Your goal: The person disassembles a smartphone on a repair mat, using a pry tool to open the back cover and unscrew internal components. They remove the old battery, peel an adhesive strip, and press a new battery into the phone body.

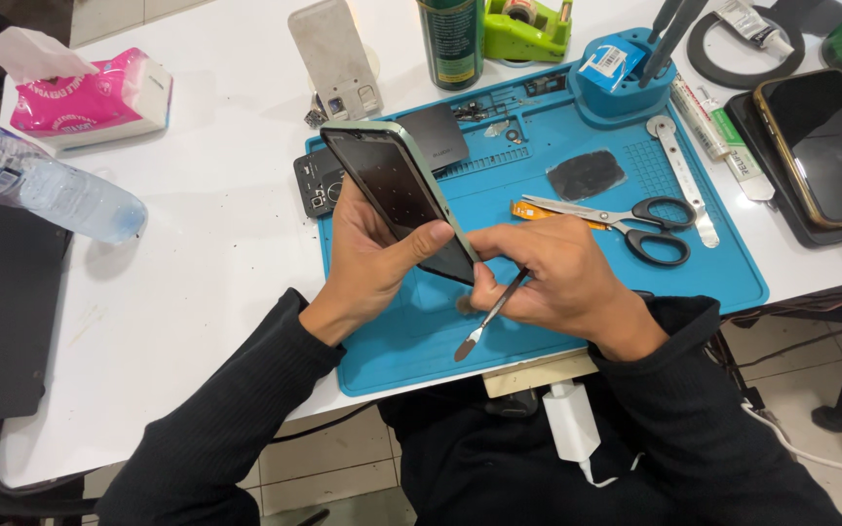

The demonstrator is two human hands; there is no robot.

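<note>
My left hand (367, 255) grips a smartphone (397, 190) with a dark screen and a pale green frame, tilted up above the blue work mat (577, 292). My thumb lies across the phone's lower end. My right hand (557, 278) is closed around a thin metal spudger (484, 321) and touches the phone's lower right edge. The spudger's flat tip points down toward the mat's near edge.
On the mat lie scissors (635, 222), a dark oval patch (587, 175), a black square piece (438, 134) and small parts. Beyond it stand a green can (452, 39), a tape dispenser (526, 27) and a blue tool holder (626, 83). A second phone (825, 146) rests at right; a water bottle (41, 185) and tissue pack (95, 97) at left.
</note>
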